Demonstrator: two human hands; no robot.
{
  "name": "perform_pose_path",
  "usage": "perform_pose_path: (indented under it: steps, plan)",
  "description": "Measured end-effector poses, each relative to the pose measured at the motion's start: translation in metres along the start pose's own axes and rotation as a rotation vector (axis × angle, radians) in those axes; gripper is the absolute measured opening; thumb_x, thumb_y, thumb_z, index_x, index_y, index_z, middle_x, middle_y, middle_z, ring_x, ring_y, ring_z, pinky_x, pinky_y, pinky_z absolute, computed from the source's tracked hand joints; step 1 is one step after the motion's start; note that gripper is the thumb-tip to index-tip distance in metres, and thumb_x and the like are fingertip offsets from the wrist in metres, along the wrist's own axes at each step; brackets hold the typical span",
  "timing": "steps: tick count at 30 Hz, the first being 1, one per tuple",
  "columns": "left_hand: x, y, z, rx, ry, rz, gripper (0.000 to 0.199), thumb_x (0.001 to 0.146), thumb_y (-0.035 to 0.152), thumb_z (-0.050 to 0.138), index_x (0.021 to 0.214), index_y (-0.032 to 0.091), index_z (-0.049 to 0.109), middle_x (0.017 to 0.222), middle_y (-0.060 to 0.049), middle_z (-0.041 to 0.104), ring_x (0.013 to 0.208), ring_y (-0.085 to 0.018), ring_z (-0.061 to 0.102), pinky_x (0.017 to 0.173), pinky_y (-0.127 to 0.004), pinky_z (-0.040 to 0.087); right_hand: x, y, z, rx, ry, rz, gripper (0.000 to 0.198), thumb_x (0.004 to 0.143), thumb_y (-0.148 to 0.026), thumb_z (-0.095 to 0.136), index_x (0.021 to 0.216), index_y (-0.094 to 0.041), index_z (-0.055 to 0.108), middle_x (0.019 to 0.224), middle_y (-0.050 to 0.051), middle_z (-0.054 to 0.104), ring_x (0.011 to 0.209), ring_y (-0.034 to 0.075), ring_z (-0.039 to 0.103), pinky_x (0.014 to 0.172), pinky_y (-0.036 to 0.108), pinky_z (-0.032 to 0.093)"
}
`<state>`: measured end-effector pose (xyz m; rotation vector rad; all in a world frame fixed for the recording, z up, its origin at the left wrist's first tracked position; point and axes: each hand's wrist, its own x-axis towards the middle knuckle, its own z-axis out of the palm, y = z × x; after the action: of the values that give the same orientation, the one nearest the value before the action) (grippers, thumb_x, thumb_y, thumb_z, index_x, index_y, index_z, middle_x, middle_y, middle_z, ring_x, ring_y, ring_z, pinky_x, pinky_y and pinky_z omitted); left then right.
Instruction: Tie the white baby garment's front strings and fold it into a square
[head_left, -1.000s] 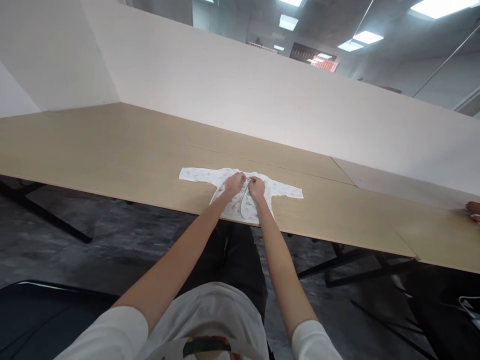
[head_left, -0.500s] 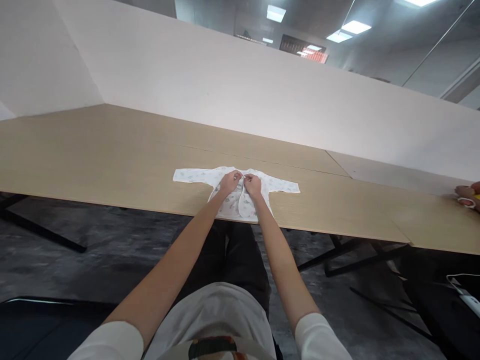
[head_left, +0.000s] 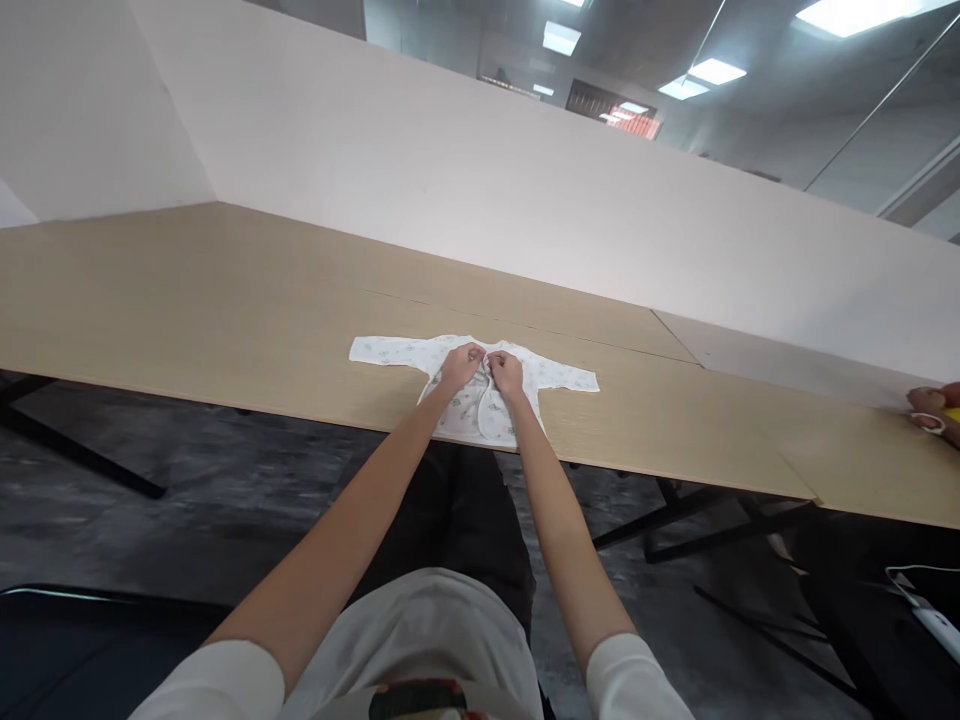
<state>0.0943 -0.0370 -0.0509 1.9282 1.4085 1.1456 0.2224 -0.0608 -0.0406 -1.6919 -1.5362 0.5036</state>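
In the head view, a small patterned shirt [head_left: 487,408] lies at the centre of the frame, on the pale table [head_left: 225,310], its hem close to the near edge. Both sleeves are already spread out to either side. The left hand [head_left: 462,367] and right hand [head_left: 507,373] meet near the neckline, fingers drawn narrow, pinching the front's edges. Below them, the front's curved edge shows and looks unfastened, so the closing seems only begun, at the top.

Whether a tie or snap sits between the fingertips cannot be told; the hands cover that spot, and the right forearm partly hides the lower side. At the far right, a brown-and-yellow object [head_left: 930,402] is cut off, too partial to name.
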Motion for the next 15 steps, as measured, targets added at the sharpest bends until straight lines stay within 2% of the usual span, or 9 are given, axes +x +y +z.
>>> perform_pose_path:
  steps: [4, 8, 15]
  plan:
    - [-0.0018, 0.0037, -0.002, -0.021, -0.004, -0.018, 0.025, 0.086, 0.032, 0.053, 0.096, 0.019, 0.072, 0.099, -0.006, 0.075, 0.094, -0.019, 0.067, 0.088, -0.03, 0.051, -0.002, -0.002, -0.0005, -0.018, -0.005, 0.025, 0.017, 0.084, -0.028, 0.056, 0.094, -0.021, 0.069, 0.077, 0.0, 0.071, 0.076, 0.015, 0.065, 0.073, 0.023, 0.047]
    - [-0.0023, 0.005, -0.0024, -0.008, -0.036, -0.015, 0.021, 0.083, 0.029, 0.056, 0.095, 0.02, 0.071, 0.097, -0.005, 0.075, 0.092, -0.019, 0.067, 0.086, -0.029, 0.051, -0.002, -0.0008, 0.0005, -0.017, -0.006, 0.024, 0.016, 0.084, -0.029, 0.056, 0.092, -0.021, 0.068, 0.074, -0.001, 0.069, 0.074, 0.014, 0.063, 0.072, 0.023, 0.046]
    - [-0.002, 0.0074, -0.0011, 0.11, -0.057, -0.05, 0.024, 0.09, 0.027, 0.048, 0.1, 0.019, 0.068, 0.104, -0.007, 0.073, 0.097, -0.02, 0.065, 0.086, -0.029, 0.048, 0.0049, 0.0051, 0.0038, 0.014, 0.007, 0.018, 0.016, 0.08, -0.03, 0.055, 0.082, -0.02, 0.068, 0.066, -0.002, 0.064, 0.069, 0.015, 0.06, 0.07, 0.024, 0.045]
